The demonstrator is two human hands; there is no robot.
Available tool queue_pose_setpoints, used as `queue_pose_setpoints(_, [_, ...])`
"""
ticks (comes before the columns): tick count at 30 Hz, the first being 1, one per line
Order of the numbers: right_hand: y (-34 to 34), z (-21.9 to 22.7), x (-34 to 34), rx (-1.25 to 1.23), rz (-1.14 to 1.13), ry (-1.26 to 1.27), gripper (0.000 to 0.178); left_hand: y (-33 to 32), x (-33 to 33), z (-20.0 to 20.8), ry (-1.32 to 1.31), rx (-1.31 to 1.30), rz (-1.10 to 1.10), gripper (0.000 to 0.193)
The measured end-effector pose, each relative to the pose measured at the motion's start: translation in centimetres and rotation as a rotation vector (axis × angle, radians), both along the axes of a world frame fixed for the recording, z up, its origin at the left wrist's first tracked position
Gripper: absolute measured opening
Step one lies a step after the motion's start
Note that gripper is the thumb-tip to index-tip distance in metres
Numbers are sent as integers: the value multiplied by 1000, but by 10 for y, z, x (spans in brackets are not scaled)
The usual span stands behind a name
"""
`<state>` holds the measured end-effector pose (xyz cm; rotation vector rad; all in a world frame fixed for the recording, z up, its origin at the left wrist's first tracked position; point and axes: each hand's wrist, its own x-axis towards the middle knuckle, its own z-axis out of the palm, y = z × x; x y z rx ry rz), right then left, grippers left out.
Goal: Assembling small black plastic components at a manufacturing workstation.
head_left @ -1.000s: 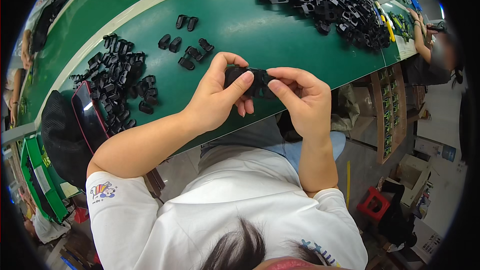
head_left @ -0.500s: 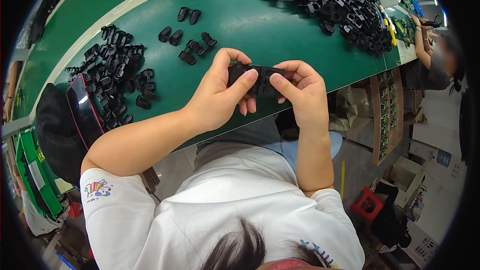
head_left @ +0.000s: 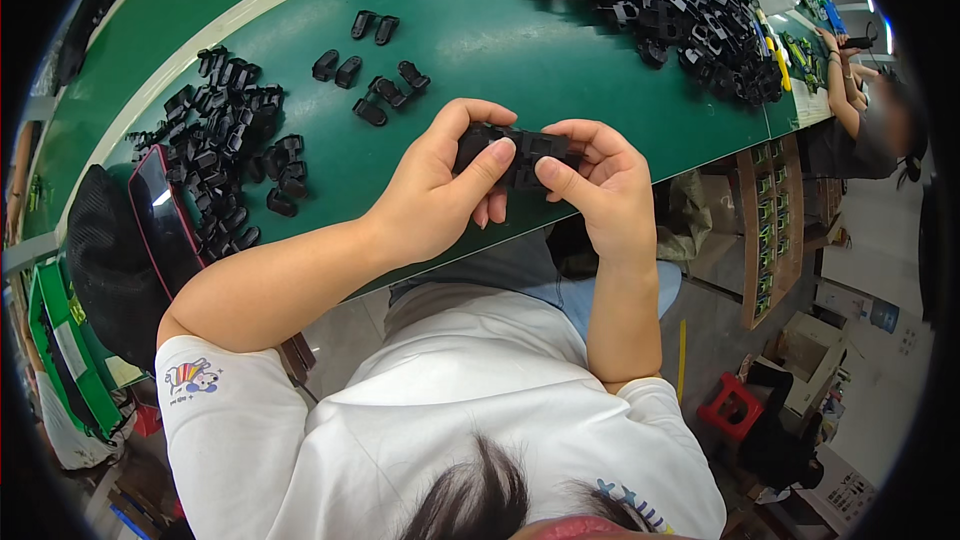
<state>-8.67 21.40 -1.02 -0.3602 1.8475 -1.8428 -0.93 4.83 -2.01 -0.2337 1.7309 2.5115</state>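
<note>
Over the table's near edge, a black plastic part point(head_left: 525, 156) is held up between both my hands. My left hand point(head_left: 455, 170) is closed on its left end, with the thumb pressed on top and the fingers curled behind. Pinching the right end is my right hand point(head_left: 603, 180), its thumb on the near face. My fingers cover much of the part, so I cannot tell whether it is one piece or several joined. Beyond my left hand, several small black plastic pieces point(head_left: 388, 92) lie in loose groups on the green table point(head_left: 480, 40).
A heap of small black pieces point(head_left: 215, 130) lies at the left, beside a red-edged phone point(head_left: 165, 210) and a black mesh item point(head_left: 105, 260). Black plastic frames point(head_left: 670, 15) are piled at the far right, near a yellow-handled tool point(head_left: 780, 62). Another person point(head_left: 870, 130) works at the right.
My right thumb and fingers have shifted slightly on the part, which has turned a little. My left hand keeps its grip. The pieces on the table stay where they were.
</note>
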Motion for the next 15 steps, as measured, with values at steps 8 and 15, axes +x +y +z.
queue_pose_setpoints(8, [-3,-1,4,13,-38,-8,30,-4,1,0,-19,-28,-35,29])
queue_pose_setpoints(15, [-4,-1,0,24,-68,-38,22,-5,-1,3,-22,7,-29,26])
